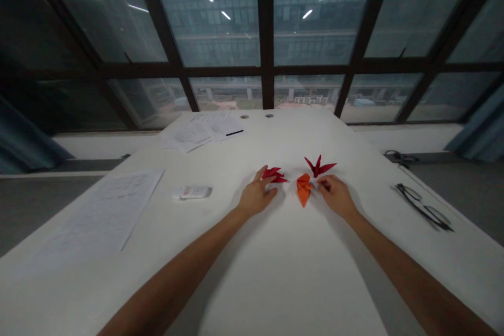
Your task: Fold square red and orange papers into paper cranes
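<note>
We list, seemingly fully folded: left red bird, at our spread left hand; far red bird; orange bird, our right hand narrowed beside.

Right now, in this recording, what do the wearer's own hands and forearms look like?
The left hand and right hand are bare, with no gloves. No sleeve covers the visible left forearm or right forearm, and neither wrist shows a watch or bracelet. The fingers are too small to rule out a thin ring.
</note>
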`<move>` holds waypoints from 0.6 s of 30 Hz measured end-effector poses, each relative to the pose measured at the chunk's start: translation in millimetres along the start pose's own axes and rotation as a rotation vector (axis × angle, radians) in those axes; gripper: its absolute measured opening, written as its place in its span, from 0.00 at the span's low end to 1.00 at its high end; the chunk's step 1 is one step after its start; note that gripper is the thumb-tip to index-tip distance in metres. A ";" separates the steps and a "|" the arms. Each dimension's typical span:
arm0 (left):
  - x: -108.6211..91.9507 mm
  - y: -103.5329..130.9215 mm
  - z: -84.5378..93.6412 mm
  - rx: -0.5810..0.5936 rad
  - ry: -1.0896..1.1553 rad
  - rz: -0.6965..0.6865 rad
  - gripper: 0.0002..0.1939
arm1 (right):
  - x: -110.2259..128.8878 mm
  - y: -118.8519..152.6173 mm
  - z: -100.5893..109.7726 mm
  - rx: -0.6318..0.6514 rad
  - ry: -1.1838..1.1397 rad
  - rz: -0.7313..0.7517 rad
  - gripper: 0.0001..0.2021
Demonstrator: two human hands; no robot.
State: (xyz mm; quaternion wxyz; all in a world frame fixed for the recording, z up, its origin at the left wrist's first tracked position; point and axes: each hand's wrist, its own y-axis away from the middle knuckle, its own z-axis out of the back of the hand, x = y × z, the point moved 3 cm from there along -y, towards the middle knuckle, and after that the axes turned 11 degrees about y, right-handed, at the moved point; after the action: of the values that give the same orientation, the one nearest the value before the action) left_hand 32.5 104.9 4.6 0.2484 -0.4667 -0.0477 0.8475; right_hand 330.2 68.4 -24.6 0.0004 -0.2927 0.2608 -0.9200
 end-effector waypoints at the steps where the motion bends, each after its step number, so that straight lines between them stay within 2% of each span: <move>1: 2.8 -4.2 -0.9 -0.003 0.025 -0.007 0.22 | -1.3 1.5 2.7 -0.036 0.002 -0.034 0.07; 5: 12.7 -5.9 -2.6 -0.053 0.157 0.009 0.20 | -5.0 13.6 20.3 -0.250 0.031 -0.204 0.12; 8: 14.2 -0.7 -1.5 -0.097 0.253 0.022 0.18 | -0.4 23.3 32.1 -0.329 0.027 -0.245 0.13; 13: 9.8 3.2 0.8 -0.114 0.411 0.036 0.18 | 23.2 29.6 41.1 -0.359 -0.003 -0.176 0.09; 16: 9.8 2.9 2.5 -0.120 0.473 0.041 0.22 | 52.3 39.7 36.7 -0.332 -0.044 -0.082 0.06; 18: 10.6 1.7 3.6 -0.133 0.497 0.044 0.21 | 76.7 52.0 27.6 -0.249 -0.093 -0.009 0.04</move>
State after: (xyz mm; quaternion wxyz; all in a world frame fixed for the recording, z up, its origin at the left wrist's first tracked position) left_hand 24.3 109.0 -2.1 0.2028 -0.6770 -0.0308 0.7068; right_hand 273.6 -1.6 10.8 -0.0278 -0.3337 0.3714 -0.8660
